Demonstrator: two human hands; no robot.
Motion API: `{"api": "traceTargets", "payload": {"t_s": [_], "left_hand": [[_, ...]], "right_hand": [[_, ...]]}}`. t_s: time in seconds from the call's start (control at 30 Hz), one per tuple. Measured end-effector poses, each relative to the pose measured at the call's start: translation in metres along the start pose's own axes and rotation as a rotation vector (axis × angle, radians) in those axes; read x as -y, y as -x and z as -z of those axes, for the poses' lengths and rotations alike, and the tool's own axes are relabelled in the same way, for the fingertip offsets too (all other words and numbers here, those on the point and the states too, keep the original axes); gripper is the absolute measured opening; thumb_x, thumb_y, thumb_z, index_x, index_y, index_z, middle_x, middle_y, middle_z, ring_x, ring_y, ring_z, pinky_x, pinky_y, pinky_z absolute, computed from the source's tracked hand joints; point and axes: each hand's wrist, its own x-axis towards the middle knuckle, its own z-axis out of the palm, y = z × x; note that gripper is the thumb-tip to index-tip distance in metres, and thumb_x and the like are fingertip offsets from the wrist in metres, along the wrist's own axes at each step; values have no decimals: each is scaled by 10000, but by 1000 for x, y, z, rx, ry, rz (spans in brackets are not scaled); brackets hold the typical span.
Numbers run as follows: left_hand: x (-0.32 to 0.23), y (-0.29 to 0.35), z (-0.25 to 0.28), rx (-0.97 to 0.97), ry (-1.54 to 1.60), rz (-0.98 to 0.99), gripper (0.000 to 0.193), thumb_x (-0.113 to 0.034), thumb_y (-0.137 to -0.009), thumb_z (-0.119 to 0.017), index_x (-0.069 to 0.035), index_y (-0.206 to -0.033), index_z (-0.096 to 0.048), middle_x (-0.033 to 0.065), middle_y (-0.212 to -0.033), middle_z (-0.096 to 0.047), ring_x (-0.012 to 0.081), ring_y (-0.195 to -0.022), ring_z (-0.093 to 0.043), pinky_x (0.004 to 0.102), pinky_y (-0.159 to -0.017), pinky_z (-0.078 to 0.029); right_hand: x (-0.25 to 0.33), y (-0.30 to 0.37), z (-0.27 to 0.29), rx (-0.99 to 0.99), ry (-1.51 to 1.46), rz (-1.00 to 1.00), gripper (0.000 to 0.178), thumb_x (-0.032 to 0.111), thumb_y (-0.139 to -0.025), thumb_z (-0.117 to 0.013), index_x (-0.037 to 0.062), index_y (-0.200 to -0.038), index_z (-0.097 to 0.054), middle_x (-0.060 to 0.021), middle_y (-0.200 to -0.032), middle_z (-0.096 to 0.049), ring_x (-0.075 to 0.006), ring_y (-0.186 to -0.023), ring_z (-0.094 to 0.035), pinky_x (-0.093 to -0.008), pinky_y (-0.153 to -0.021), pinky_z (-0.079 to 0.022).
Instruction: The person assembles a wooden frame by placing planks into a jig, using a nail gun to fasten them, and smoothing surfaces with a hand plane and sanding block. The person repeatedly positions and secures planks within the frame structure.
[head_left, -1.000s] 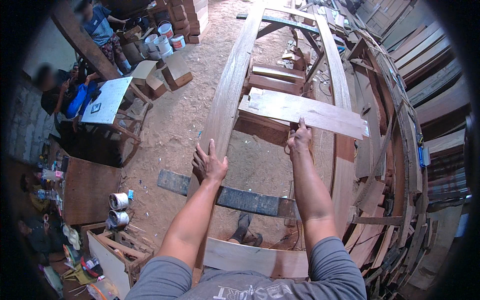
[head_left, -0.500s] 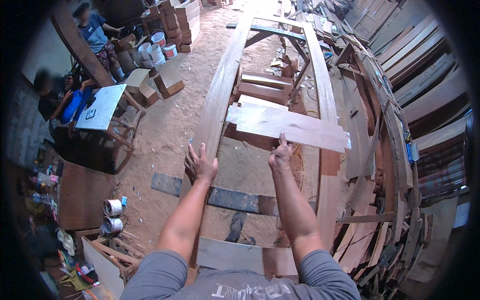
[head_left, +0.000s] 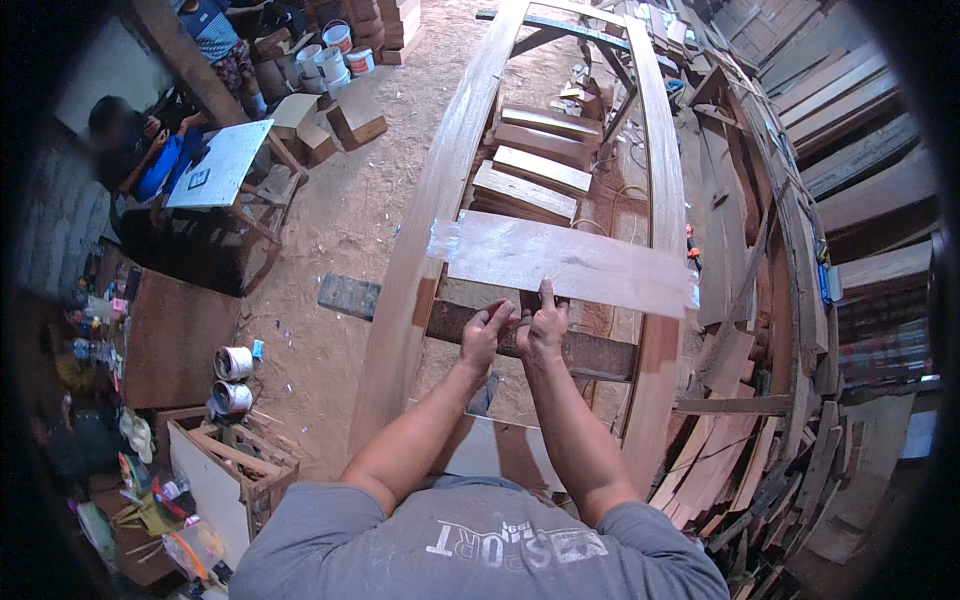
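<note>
A wooden board (head_left: 570, 262) with a narrower, stepped left end lies crosswise over a long wooden frame. Its left end overlaps the left rail (head_left: 455, 150) and its right end lies over the right rail (head_left: 660, 180). My right hand (head_left: 543, 328) grips the board's near edge, thumb on top and the other fingers hidden beneath. Close beside it, my left hand (head_left: 484, 338) is closed with its fingertips bunched just below that edge. Whether anything is between those fingertips I cannot make out.
Under the frame runs a dark support beam (head_left: 350, 297), with several loose boards (head_left: 530, 185) on the ground beyond. Stacked planks (head_left: 850, 175) line the right side. A white-topped table (head_left: 222, 160) stands at left by a seated person (head_left: 125, 150); tins (head_left: 232, 380) sit nearer.
My left hand has left the left rail and come over beside my right hand, its fingers now closed. The board has shifted left, its end now over the left rail.
</note>
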Motion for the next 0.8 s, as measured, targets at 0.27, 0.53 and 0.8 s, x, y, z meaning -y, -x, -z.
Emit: {"api": "traceTargets", "payload": {"t_s": [0.27,0.53,0.8], "left_hand": [[-24,35,-14,38,365,232,294,-229,-983,-760,-46,-1197,-676,58,-1114,-738,190,-1024,-707,343,-926,-570],[5,110,-31,175,360,158,292,-177,-1029,-689,-6,-1259,-631,94,-1184,-701,214,-1076,-701,375,-926,-605],[18,172,5,272,214,288,414,-265,-1044,-668,33,-1321,-593,153,-1256,-673,262,-1154,-669,385,-1032,-561]], "right_hand": [[52,81,55,144,167,-104,318,141,-1032,-674,55,-1320,-571,-91,-1187,-692,-219,-989,-708,-341,-784,-598],[105,118,120,188,-80,-113,419,221,-1070,-606,20,-1426,-515,-130,-1380,-631,-283,-1256,-629,-443,-1084,-533],[97,173,179,171,-174,-115,379,145,-1079,-575,110,-1451,-515,-118,-1397,-615,-277,-1263,-618,-430,-1067,-550]]}}
